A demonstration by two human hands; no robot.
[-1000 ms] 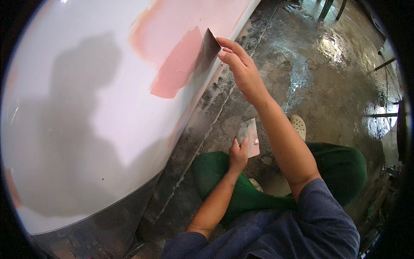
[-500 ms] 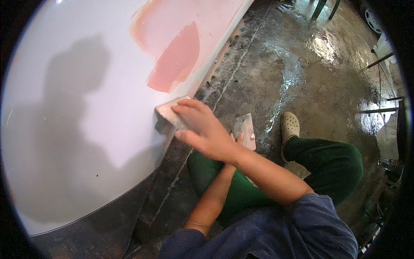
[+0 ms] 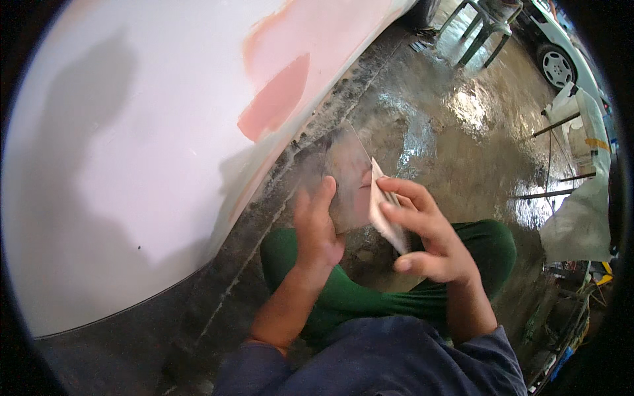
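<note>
In front of my lap, my left hand (image 3: 318, 228) grips a thin flat mixing board (image 3: 347, 162) smeared with pink paste, thumb along its near side. My right hand (image 3: 432, 231) pinches a pale flat spreader (image 3: 383, 211), tilted on edge close to the board's right side; whether the two touch I cannot tell. Both tools are a little blurred. To the left, away from my hands, spreads a white car panel (image 3: 165, 191) bearing a darker pink filler patch (image 3: 277, 99) within a paler pink area.
Wet concrete floor (image 3: 449, 138) stretches off to the right. A stool (image 3: 479, 30) stands at the far right, near a white car's wheel (image 3: 556, 65). Hanging pale sheeting (image 3: 581, 218) and dark rods line the right edge. My green-trousered knees (image 3: 485, 247) are bent below my hands.
My right hand has left the panel with the spreader and swung right to the board. My left hand has brought the board up from below the right forearm. The view has shifted rightward.
</note>
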